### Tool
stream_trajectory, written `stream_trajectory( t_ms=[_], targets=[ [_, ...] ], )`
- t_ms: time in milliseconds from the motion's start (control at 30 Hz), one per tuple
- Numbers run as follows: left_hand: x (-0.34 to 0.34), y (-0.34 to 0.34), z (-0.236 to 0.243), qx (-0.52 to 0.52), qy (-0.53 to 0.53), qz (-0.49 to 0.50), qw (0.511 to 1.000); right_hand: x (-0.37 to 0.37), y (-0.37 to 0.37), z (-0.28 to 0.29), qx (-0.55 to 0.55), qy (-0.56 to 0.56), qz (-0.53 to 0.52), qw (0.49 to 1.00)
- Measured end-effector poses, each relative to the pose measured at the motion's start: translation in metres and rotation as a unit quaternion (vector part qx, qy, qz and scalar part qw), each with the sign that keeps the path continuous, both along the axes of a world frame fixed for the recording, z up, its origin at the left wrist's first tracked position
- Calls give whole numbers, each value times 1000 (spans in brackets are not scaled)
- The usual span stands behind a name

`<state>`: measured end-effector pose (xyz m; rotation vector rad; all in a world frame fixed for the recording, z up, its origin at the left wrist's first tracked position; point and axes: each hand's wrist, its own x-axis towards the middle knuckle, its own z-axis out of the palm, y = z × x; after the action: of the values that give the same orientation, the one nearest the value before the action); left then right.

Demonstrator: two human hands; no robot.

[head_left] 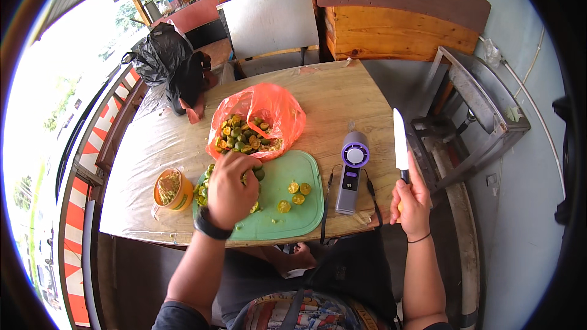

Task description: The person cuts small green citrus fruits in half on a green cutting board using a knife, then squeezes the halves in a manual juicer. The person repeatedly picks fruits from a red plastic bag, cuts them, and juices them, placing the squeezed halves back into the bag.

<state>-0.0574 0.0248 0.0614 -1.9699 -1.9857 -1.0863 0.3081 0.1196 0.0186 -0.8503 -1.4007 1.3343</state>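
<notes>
My right hand [414,205] grips a knife [400,140] by its handle, blade pointing up and away, to the right of the table. Over the left part of a green cutting board [293,223] is my left hand [231,189], its fingers curled down among small green citrus fruits. The hand covers whatever is between its fingertips. Several cut citrus halves [284,206] lie on the board's right side, orange-yellow flesh showing. Behind the board, an orange-red plastic bag [278,110] lies open with many cut green citrus pieces [235,134] in it.
An orange tub [181,195] with shredded-looking contents stands left of the board. A grey handheld fan [350,177] with a strap lies to its right. Black plastic bags [160,55] sit at the table's far left corner. Chairs stand beyond the table and at its right.
</notes>
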Motion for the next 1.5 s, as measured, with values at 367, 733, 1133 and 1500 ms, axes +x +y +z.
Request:
stream_trajectory(
  t_ms=[367, 733, 1133, 1500],
  targets=[
    [-114, 115, 3, -334, 321, 102, 880, 8, 8, -7, -19, 17, 25, 999],
    [-152, 119, -11, -344, 243, 22, 907, 9, 9, -4, -32, 8, 31, 999],
    [-172, 124, -5, -303, 227, 39, 925, 6, 9, -4, -27, 1, 24, 999],
    [-185, 122, -10, -282, 153, 59, 945, 5, 9, -5, -26, -2, 18, 1000]
  ],
)
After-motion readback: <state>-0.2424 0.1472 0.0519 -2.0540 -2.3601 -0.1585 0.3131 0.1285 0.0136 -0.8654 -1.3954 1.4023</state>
